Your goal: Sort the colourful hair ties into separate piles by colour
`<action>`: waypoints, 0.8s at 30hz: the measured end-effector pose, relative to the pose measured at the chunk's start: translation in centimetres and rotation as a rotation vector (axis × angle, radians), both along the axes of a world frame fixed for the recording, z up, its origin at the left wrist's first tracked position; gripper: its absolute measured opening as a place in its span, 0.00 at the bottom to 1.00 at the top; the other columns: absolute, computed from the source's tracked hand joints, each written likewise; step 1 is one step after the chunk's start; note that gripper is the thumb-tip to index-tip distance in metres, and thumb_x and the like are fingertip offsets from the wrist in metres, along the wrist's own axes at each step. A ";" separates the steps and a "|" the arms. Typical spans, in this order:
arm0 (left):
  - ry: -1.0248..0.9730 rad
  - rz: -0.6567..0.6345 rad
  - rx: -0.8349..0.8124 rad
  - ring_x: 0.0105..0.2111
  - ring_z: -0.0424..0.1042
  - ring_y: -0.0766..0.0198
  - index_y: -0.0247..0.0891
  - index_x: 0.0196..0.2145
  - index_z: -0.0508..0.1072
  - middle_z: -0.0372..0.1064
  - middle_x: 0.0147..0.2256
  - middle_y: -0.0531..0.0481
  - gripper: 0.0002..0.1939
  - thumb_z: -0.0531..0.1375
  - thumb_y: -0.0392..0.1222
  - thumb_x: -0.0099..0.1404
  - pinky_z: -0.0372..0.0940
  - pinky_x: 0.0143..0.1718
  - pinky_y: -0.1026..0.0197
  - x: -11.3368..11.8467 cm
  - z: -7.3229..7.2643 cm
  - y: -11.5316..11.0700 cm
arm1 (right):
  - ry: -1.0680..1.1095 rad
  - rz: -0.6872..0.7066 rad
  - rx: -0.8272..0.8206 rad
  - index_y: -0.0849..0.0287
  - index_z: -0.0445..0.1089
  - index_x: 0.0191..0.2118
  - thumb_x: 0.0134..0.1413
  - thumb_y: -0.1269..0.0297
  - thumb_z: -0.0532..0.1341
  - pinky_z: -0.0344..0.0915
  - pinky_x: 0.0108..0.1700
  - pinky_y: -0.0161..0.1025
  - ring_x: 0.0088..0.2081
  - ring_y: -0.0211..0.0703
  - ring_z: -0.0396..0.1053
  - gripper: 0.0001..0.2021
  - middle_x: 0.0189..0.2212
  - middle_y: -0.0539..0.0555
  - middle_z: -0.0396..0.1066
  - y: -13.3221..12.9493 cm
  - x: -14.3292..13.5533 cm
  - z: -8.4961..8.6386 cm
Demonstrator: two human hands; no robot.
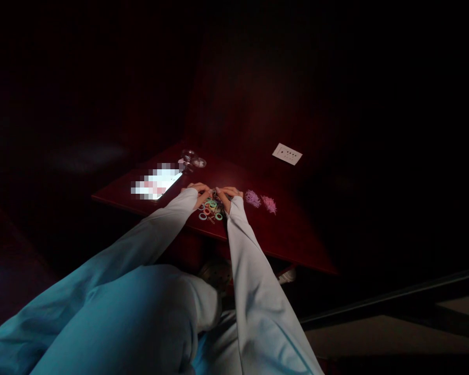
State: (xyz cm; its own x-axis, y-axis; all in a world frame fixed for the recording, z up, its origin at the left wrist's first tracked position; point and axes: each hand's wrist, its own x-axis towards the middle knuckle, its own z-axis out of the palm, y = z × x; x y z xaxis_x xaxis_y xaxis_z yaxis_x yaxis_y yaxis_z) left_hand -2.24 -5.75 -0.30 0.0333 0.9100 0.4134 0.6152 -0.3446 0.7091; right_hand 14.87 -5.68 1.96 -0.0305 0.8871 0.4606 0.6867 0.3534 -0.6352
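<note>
My left hand [200, 193] and my right hand [229, 197] come together at the far side of a small pile of colourful rings [211, 208], which look like small hair ties. Both hands have bent, closed fingers, with the fingertips nearly meeting. Whatever they pinch is too small and dark to make out. Green, white and red rings lie just below the hands, partly hidden by them. Right of my right hand sit a heap of purple bands [252, 198] and a heap of pink bands [269, 204].
A lit phone or tablet [168, 182] lies on the dark red table [289, 239], left of my hands. Behind it are clear round containers [193, 159]. A white socket plate [287, 154] is on the wall. My knees are below the table's front edge.
</note>
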 end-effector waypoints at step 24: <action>0.185 0.009 -0.001 0.50 0.71 0.51 0.47 0.42 0.79 0.78 0.48 0.48 0.09 0.59 0.48 0.72 0.64 0.49 0.52 -1.4 0.5 -0.4 | 0.099 -0.131 -0.012 0.49 0.84 0.36 0.61 0.40 0.65 0.56 0.59 0.53 0.55 0.56 0.67 0.19 0.44 0.55 0.81 0.0 1.4 0.3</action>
